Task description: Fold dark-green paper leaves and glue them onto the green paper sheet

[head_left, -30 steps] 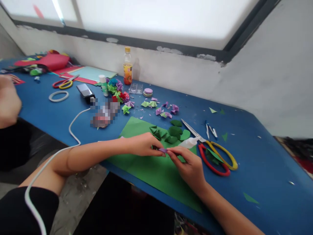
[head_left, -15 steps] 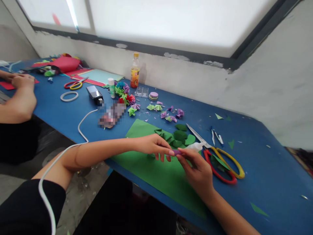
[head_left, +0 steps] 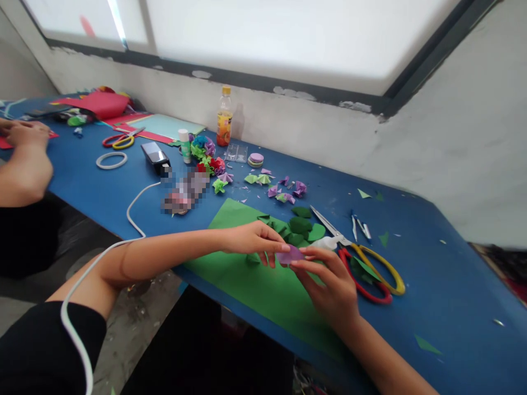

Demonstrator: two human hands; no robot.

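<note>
A small purple paper piece (head_left: 290,254) is pinched from both sides above a green paper sheet (head_left: 255,280). My left hand (head_left: 253,242) grips its left edge with fingertips closed. My right hand (head_left: 331,282) pinches its right edge between thumb and fingers. Just behind them lies a heap of dark green folded leaf shapes (head_left: 297,225). Red and yellow handled scissors (head_left: 362,258) lie to the right of my hands, and a small white glue bottle (head_left: 327,242) rests beside the blades.
Folded purple and green paper bits (head_left: 284,191) and paper flowers (head_left: 208,156) lie further back on the blue table (head_left: 432,274). A juice bottle (head_left: 223,116), glue stick (head_left: 185,145), phone (head_left: 154,153), white cable (head_left: 135,219) and second scissors (head_left: 120,141) are left. Another person's hands (head_left: 24,148) rest at far left.
The purple piece has gone from a narrow folded strip to a flatter, wider shape between my fingers. Both hands stayed over the green sheet. The view shifted slightly.
</note>
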